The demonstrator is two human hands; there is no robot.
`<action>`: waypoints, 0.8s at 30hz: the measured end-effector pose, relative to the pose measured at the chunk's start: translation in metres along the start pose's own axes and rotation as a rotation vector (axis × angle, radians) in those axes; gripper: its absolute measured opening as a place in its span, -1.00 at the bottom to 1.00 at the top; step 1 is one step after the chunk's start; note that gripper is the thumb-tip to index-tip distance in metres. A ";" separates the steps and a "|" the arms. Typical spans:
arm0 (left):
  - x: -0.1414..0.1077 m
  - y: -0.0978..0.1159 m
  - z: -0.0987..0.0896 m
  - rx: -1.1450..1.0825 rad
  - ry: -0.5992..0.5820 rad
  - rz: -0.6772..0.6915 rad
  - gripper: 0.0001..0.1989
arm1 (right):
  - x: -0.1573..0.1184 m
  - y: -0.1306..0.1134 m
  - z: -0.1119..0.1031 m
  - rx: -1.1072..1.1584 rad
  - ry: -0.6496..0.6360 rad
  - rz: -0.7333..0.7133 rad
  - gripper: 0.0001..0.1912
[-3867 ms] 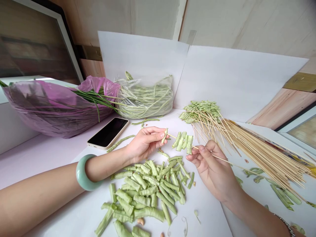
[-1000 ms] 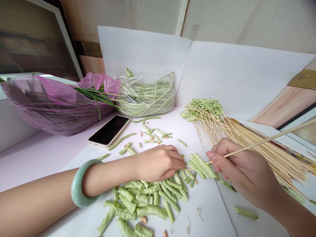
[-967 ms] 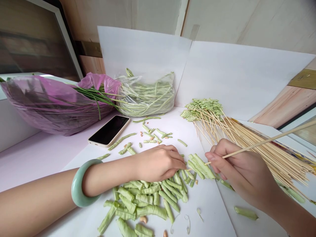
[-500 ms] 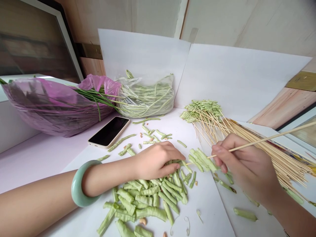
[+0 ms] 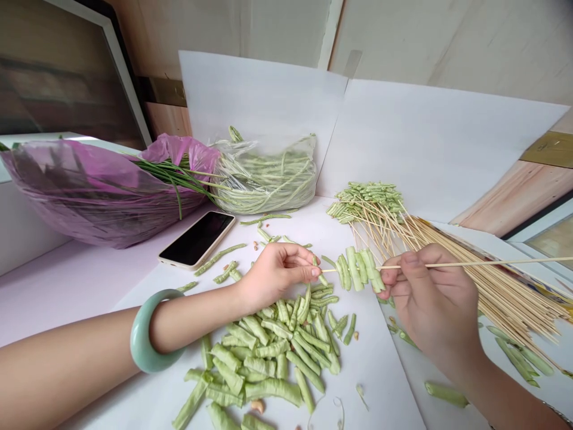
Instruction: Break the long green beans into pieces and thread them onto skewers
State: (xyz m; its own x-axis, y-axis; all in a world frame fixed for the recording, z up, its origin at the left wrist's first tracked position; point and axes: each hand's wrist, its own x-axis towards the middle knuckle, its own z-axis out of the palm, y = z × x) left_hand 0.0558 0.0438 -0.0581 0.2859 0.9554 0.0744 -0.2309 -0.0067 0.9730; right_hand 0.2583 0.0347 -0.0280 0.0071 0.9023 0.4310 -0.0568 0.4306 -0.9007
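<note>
The right hand's grip (image 5: 432, 298) is clamped on a bamboo skewer (image 5: 492, 263) threaded with cut bean pieces (image 5: 356, 270); the left hand's grip (image 5: 280, 272) pinches another bean piece (image 5: 319, 272) at the skewer's tip, just above a heap of cut beans (image 5: 277, 352) on white paper (image 5: 385, 382).

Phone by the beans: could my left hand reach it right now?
Probably yes. The left hand lies near the phone, with only loose bean pieces between them. Nothing tall blocks the way, though its fingers seem to pinch the skewer end and would have to let go first.
</note>
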 end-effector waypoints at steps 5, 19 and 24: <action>-0.003 0.002 0.005 -0.071 0.049 -0.040 -0.72 | -0.007 0.009 0.006 0.042 -0.090 0.078 -0.74; 0.002 0.001 -0.004 -0.124 0.037 0.025 -0.73 | -0.005 0.017 0.007 0.268 -0.099 0.274 -0.74; 0.001 0.001 0.000 -0.162 0.044 -0.041 -0.67 | -0.008 0.020 0.011 0.312 -0.118 0.358 -0.68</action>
State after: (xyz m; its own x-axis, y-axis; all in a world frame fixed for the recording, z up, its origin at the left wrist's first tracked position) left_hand 0.0560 0.0446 -0.0575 0.2577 0.9660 0.0221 -0.3674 0.0768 0.9269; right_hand 0.2464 0.0353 -0.0488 -0.1801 0.9767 0.1170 -0.3316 0.0517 -0.9420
